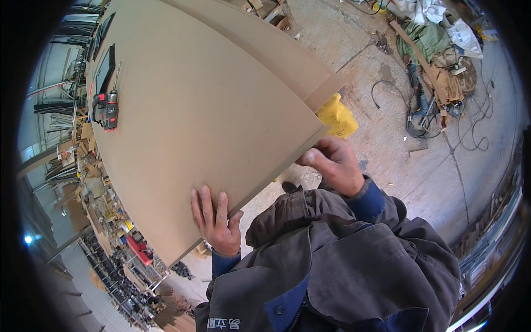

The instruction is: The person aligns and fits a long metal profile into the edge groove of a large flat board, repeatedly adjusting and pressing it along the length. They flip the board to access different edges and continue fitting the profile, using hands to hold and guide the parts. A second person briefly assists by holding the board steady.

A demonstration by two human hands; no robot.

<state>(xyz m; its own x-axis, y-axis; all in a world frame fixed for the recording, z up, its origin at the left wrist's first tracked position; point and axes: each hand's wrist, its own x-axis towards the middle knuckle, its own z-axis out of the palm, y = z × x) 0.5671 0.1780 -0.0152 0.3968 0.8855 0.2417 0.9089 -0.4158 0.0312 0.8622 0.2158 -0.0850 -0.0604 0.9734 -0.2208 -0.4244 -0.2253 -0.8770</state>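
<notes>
Dark jacket (370, 265) in the foreground, large tan board (193, 122) just beyond. Left hand (217, 226) rests flat at the board's near edge; right hand (336, 163), apart, curls at its right corner, grip unclear.

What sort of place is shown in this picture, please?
Probably a workshop, though its exact trade is unclear. A power drill lies on a large brown board, and a heap of scrap sits on the hard floor.

White characters (224, 323) stand on the left chest of the grey jacket (365, 271).
</notes>
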